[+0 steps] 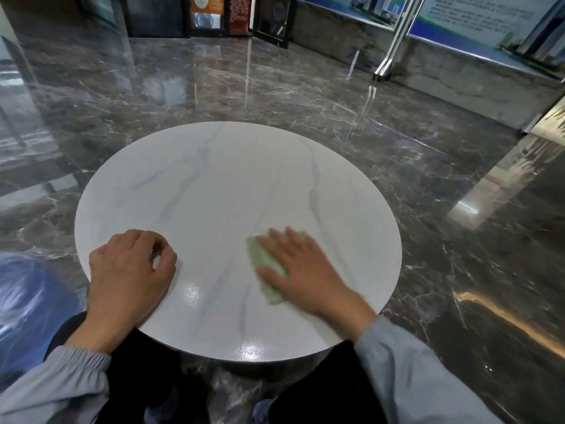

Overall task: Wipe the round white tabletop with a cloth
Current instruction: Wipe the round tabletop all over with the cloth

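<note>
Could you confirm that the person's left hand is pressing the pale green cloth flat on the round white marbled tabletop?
Not quite: it is the right hand, fingers straight, that presses the pale green cloth flat on the round white marbled tabletop. The left hand rests on the tabletop with curled fingers, apart from the cloth. The head view shows this.

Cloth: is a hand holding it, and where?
Not gripped: the right hand lies flat on the cloth, straight fingers pressing its middle onto the tabletop. The left hand, fingers curled, rests there and holds nothing.
</note>
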